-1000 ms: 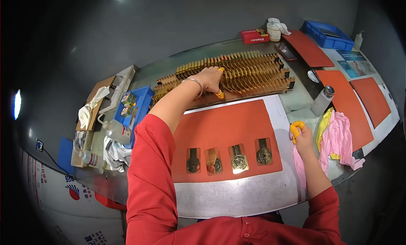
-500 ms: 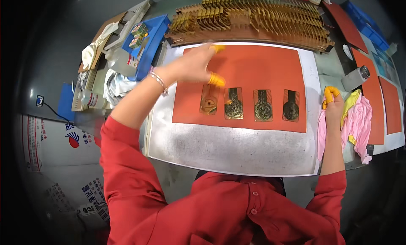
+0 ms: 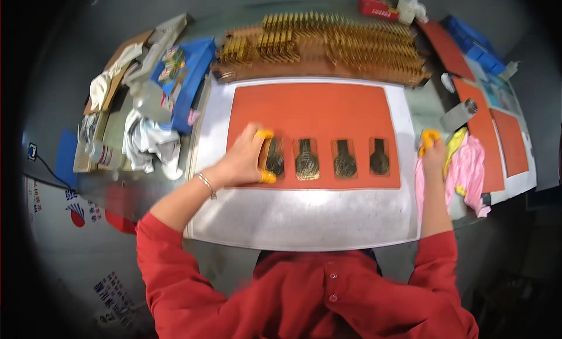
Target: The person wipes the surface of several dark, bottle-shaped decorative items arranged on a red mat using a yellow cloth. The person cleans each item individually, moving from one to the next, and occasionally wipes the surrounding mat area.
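Observation:
My left hand [image 3: 243, 157], with yellow finger cots on thumb and forefinger, spans the leftmost dark-and-gold plate [image 3: 275, 157], gripping it at its top and bottom edges. Three similar flat plates, each with a round, patterned medallion shape, lie in a row to its right: one plate [image 3: 307, 159], another plate [image 3: 344, 159] and the rightmost plate [image 3: 379, 156]. All rest on an orange sheet [image 3: 310, 111]. At the right, my right hand [image 3: 433, 152], also wearing yellow finger cots, is curled closed on a pink cloth [image 3: 466, 172], which shows on both sides of it.
A long rack [image 3: 328, 67] of upright gold plates stands behind the sheet. Blue tray [image 3: 196, 76], a clear bottle [image 3: 150, 102] and white cloth [image 3: 152, 145] are at the left. A grey bottle [image 3: 459, 115] stands beyond my right hand, near more orange sheets [image 3: 477, 134].
My left hand has come down from above the orange sheet onto the leftmost plate. The view has shifted a little; my right hand stays at the pink cloth.

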The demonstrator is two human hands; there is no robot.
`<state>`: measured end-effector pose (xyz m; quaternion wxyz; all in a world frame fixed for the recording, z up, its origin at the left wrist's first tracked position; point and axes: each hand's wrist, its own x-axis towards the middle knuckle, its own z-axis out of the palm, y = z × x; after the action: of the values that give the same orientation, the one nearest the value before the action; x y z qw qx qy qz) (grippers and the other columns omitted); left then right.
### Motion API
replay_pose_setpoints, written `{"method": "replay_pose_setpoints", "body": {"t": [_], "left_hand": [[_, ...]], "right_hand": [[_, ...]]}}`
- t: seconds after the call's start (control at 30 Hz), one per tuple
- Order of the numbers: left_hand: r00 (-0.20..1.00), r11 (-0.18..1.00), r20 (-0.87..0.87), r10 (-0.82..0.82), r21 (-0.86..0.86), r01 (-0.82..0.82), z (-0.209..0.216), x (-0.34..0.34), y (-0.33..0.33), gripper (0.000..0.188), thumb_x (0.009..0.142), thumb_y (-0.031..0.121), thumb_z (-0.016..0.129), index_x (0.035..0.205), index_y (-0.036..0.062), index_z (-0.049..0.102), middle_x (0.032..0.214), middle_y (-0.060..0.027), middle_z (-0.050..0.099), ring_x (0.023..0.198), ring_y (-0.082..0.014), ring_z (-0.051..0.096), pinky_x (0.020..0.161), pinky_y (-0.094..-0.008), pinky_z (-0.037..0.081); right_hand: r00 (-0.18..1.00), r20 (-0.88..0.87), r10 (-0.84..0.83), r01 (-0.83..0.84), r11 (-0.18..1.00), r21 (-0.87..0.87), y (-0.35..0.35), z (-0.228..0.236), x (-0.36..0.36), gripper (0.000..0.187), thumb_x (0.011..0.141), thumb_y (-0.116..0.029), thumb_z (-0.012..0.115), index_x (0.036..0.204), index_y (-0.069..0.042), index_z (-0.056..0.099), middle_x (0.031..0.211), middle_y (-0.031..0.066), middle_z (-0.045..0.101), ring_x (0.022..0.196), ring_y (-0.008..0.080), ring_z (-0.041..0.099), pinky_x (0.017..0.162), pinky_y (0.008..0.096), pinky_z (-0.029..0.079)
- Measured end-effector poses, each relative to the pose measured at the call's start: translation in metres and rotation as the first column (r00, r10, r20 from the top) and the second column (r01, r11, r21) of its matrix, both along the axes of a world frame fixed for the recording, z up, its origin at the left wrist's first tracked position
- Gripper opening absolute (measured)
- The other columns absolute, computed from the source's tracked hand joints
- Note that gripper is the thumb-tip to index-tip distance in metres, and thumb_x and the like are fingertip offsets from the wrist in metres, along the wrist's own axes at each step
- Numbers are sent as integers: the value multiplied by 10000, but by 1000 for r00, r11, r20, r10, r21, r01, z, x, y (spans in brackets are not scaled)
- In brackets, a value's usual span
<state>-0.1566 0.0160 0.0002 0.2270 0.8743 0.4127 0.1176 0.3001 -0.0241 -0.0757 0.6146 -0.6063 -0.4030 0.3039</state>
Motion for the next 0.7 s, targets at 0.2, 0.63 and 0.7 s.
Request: {"method": "replay_pose_setpoints", "body": {"t": [0.2,0.63,0.7], "left_hand": [[982,992,-161,-100,65,111,12,5,-8,855,576,353,802,1224,-52,417,1183,-222,397,1117,-378,420,957,-405,378],[899,892,-436,31,418,172,96,151,190,829,645,441,709,1246,-54,425,1205,-230,442,1137,-350,414,990,-404,332],[856,908,-516,21,368,199,97,168,198,834,643,440,711,1252,-51,422,1230,-231,432,1169,-347,393,1008,-403,314]], "right_hand": [[998,-60,15,-13,1000,24,0,3,-4,63,876,-90,581,889,-29,584,649,10,529,481,54,423,407,193,309],[995,-80,59,-59,998,-7,-3,13,-9,71,874,-103,587,878,-32,587,636,-1,514,498,51,417,414,191,302],[996,-52,68,-69,998,-11,-2,16,-8,85,868,-110,597,885,-27,586,635,3,514,489,52,412,413,193,301]]}}
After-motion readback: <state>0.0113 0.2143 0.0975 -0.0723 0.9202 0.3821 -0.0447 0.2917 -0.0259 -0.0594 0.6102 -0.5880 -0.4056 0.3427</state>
